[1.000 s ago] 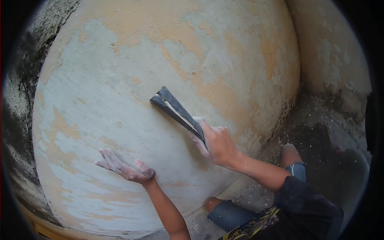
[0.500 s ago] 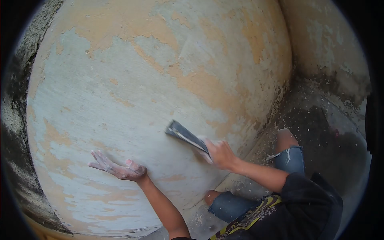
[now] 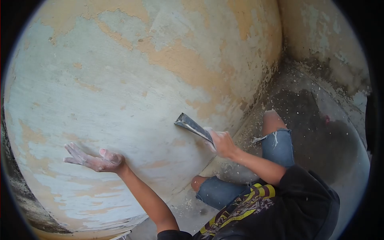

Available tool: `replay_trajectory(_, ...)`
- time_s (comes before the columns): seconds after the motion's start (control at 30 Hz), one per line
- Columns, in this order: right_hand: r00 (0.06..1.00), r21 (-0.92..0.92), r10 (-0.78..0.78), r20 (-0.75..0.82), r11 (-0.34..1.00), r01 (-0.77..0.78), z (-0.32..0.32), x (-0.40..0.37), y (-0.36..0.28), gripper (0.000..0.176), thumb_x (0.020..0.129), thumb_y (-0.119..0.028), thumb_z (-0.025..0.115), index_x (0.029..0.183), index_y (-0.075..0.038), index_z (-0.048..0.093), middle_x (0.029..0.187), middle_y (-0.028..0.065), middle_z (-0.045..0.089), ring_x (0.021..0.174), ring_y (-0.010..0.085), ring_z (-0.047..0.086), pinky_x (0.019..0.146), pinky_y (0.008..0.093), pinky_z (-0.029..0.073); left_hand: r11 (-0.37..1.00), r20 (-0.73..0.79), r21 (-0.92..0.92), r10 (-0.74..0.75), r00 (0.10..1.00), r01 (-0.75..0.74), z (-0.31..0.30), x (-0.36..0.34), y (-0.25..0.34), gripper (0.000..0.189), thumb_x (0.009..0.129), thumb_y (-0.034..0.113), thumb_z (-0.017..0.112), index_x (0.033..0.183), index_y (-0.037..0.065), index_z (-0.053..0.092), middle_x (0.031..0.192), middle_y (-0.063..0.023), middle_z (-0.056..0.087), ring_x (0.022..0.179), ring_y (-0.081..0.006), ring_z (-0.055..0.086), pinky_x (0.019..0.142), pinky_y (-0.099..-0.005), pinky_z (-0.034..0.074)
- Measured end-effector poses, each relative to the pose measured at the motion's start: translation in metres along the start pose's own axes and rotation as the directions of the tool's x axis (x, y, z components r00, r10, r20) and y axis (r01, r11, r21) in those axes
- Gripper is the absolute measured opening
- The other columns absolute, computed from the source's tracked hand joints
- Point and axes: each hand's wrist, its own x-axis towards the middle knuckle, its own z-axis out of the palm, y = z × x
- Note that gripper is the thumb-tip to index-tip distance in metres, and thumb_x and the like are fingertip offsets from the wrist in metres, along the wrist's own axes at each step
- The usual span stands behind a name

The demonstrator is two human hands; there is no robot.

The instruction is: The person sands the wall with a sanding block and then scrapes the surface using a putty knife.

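My right hand [image 3: 222,144] is wrapped round one end of a long, narrow, dark flat tool [image 3: 194,128] with pale dust along its edge. The tool's far end points up and left and lies at the surface of the wall [image 3: 116,104], whose cream-orange paint is patchy over pale grey-white. What kind of tool it is does not show clearly. Lower left, my left hand [image 3: 94,159] is open at the wall, fingers stretched left and thumb apart, coated in white dust. It holds nothing.
A second stained wall [image 3: 324,40] meets the first at the upper right corner. Pale flakes are scattered over the grey floor [image 3: 296,104], which has a dark damp-looking patch. My bent knees, in torn denim shorts [image 3: 278,146], are close to the wall's base.
The view has shifted, so the wall appears further up and left. My right hand and the tool have moved down and right along the wall; my left hand stays open at it.
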Motion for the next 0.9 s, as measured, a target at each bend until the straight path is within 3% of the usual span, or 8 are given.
replay_trajectory(0.13, 0.996, 0.01, -0.029, 0.088, 1.0, 0.028, -0.019, 0.052, -0.039, 0.049, 0.085, -0.015, 0.074, 0.129, -0.005, 0.053, 0.083, 0.0212, 0.069, 0.074, 0.0395, 0.069, 0.063, 0.0453, 0.055, 0.999, 0.001, -0.025, -0.04, 0.999, 0.04, 0.001, 0.001, 0.004, 0.067, 0.098, 0.039, 0.036, 0.143, -0.01, 0.045, 0.144, -0.0278, 0.05, 0.143, -0.0427, 0.039, 0.123, -0.0623, 0.014)
replay_trajectory(0.27, 0.99, 0.019, -0.137, -0.026, 0.99, 0.137, -0.024, 0.07, -0.033, 0.048, 0.086, -0.015, 0.073, 0.129, -0.004, 0.053, 0.083, 0.0216, 0.069, 0.072, 0.0401, 0.069, 0.062, 0.0454, 0.054, 0.998, -0.011, -0.002, -0.057, 0.998, 0.057, 0.0, 0.001, 0.004, 0.067, 0.101, 0.041, 0.033, 0.142, -0.011, 0.046, 0.143, -0.0285, 0.051, 0.141, -0.0425, 0.043, 0.123, -0.0598, 0.014)
replay_trajectory(0.33, 1.0, 0.035, -0.001, -0.031, 0.999, 0.002, -0.013, 0.02, 0.003, 0.046, 0.088, -0.018, 0.072, 0.128, -0.004, 0.054, 0.084, 0.0183, 0.069, 0.072, 0.0386, 0.068, 0.062, 0.0475, 0.053, 0.998, -0.01, -0.019, -0.059, 0.998, 0.058, -0.001, 0.0, 0.003, 0.066, 0.101, 0.041, 0.033, 0.142, -0.01, 0.046, 0.143, -0.028, 0.051, 0.142, -0.0432, 0.04, 0.123, -0.0596, 0.014)
replay_trajectory(0.43, 0.994, 0.1, 0.048, -0.093, 0.994, -0.039, -0.018, -0.005, 0.0, 0.045, 0.088, -0.018, 0.072, 0.127, -0.005, 0.054, 0.086, 0.0189, 0.07, 0.074, 0.0399, 0.068, 0.063, 0.0487, 0.053, 0.998, -0.02, -0.04, -0.056, 0.998, 0.055, 0.001, 0.002, 0.001, 0.066, 0.102, 0.041, 0.034, 0.144, -0.009, 0.045, 0.145, -0.0271, 0.051, 0.144, -0.0442, 0.037, 0.123, -0.0595, 0.014)
replay_trajectory(0.57, 0.996, 0.009, 0.043, 0.081, 0.999, -0.044, -0.03, 0.062, -0.03, 0.049, 0.087, -0.011, 0.072, 0.131, -0.005, 0.051, 0.088, 0.0229, 0.07, 0.077, 0.0423, 0.069, 0.067, 0.0471, 0.055, 0.997, -0.041, -0.034, -0.066, 0.997, 0.064, 0.001, -0.001, 0.002, 0.066, 0.102, 0.041, 0.035, 0.144, -0.009, 0.044, 0.145, -0.0259, 0.051, 0.143, -0.0439, 0.038, 0.123, -0.0597, 0.014)
replay_trajectory(0.67, 0.996, 0.025, -0.082, -0.044, 0.996, 0.083, -0.027, 0.065, -0.025, 0.049, 0.09, -0.018, 0.071, 0.132, -0.006, 0.05, 0.086, 0.0212, 0.07, 0.075, 0.041, 0.069, 0.064, 0.0481, 0.055, 0.997, -0.021, -0.004, -0.076, 0.997, 0.076, -0.002, -0.003, -0.001, 0.067, 0.101, 0.041, 0.036, 0.144, -0.01, 0.044, 0.145, -0.0253, 0.051, 0.141, -0.0424, 0.043, 0.123, -0.061, 0.013)
replay_trajectory(0.73, 0.996, 0.025, 0.089, 0.021, 0.996, -0.089, -0.016, 0.011, 0.013, 0.047, 0.09, -0.018, 0.071, 0.13, -0.006, 0.05, 0.078, 0.0201, 0.068, 0.073, 0.0416, 0.068, 0.063, 0.0491, 0.053, 0.996, -0.024, -0.047, -0.08, 0.997, 0.079, -0.001, 0.001, 0.002, 0.067, 0.099, 0.039, 0.037, 0.144, -0.01, 0.043, 0.144, -0.0278, 0.05, 0.142, -0.043, 0.041, 0.123, -0.0614, 0.013)
replay_trajectory(0.9, 0.996, 0.028, 0.089, 0.017, 0.996, -0.089, -0.02, 0.026, -0.008, 0.048, 0.09, -0.019, 0.071, 0.132, -0.009, 0.05, 0.078, 0.0195, 0.068, 0.071, 0.0416, 0.068, 0.063, 0.0485, 0.053, 0.996, -0.013, -0.074, -0.047, 0.999, 0.046, -0.001, -0.003, -0.004, 0.067, 0.098, 0.039, 0.038, 0.144, -0.01, 0.042, 0.144, -0.03, 0.048, 0.144, -0.0432, 0.038, 0.123, -0.0622, 0.012)
